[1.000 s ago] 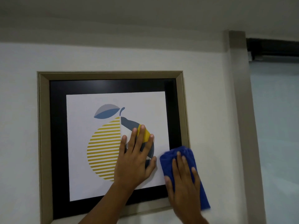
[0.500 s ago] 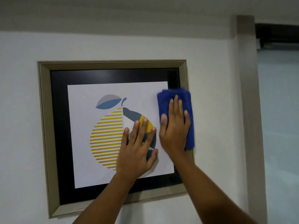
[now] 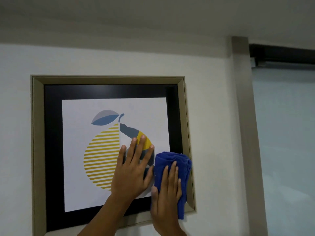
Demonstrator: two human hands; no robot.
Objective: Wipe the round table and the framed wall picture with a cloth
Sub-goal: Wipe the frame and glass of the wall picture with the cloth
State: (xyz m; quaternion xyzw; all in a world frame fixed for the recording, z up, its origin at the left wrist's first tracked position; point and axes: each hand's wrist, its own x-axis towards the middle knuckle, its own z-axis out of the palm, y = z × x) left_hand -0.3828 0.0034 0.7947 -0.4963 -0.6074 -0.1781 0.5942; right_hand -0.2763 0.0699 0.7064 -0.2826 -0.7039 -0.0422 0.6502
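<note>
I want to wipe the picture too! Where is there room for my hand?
Free: the white paper above the leaf, and the strip left of the striped fruit. Crowded: the lower right, where the left hand lies flat beside the right hand pressing the blue cloth against the frame.

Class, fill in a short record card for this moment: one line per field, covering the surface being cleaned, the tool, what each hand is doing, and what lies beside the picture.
Surface: framed picture on the white wall
Artwork: striped yellow fruit with a blue-grey leaf
Tool: blue cloth, folded
Right hand: presses the cloth flat on the frame's lower right side
Left hand: flat on the print, fingers spread
Beside picture: beige post, pale panel
</note>
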